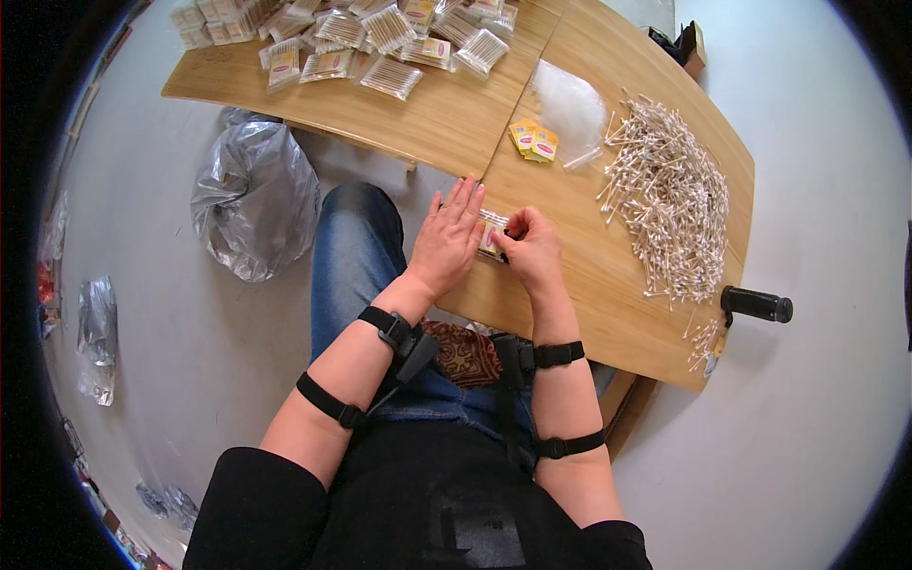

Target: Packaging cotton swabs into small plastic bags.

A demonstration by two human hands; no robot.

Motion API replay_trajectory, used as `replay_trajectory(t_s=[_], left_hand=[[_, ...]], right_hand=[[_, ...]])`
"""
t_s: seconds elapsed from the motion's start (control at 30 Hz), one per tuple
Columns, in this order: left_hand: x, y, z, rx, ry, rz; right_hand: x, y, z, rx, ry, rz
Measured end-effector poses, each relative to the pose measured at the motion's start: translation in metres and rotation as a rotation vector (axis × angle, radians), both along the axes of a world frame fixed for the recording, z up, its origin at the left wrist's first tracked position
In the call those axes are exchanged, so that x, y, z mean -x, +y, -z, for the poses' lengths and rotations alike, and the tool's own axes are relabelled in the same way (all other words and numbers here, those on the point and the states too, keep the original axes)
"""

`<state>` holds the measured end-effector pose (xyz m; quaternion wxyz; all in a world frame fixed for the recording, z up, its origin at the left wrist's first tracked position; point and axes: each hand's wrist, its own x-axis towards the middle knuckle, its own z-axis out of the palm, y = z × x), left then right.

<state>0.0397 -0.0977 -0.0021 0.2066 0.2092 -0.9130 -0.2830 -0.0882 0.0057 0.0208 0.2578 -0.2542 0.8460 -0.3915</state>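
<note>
A small clear pack of cotton swabs with a yellow and white card lies at the table's near edge, between my hands. My left hand is stretched out flat, its fingers together along the pack's left side and partly covering it. At the pack's right side my right hand is closed in a pinch, thumb and fingertips on the wrapper. Something small and dark shows beside those fingertips, too hidden to name. Beyond the hands lie several yellow cards next to a stack of clear plastic bags.
Loose cotton swabs form a large heap on the right of the wooden table. Filled swab packs pile up at the far left. A black handle juts from the right edge. On the floor at left stands a grey plastic bag.
</note>
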Motion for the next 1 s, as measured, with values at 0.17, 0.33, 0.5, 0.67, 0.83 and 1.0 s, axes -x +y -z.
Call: replay_trajectory(t_s=[0.17,0.33,0.5,0.67,0.83,1.0], left_hand=[[-0.001,0.000,0.003,-0.072,0.051,0.005],[0.003,-0.002,0.002,-0.094,0.065,0.029],[0.003,0.002,0.003,0.099,-0.066,0.016],[0.002,0.005,0.008,0.326,-0.294,-0.032],[0.006,0.010,-0.030,0.435,-0.487,-0.023],[0.011,0.026,-0.012,0.362,-0.362,0.072]], right_hand=[[-0.010,-0.008,-0.018,-0.137,0.122,-0.026],[-0.016,-0.010,-0.021,-0.167,0.232,0.000],[-0.016,-0.006,-0.013,-0.133,0.293,-0.027],[0.014,0.044,-0.014,0.248,0.094,0.228],[0.080,0.179,-0.005,-0.207,0.884,0.322],[0.113,0.256,0.021,-0.475,0.723,0.348]])
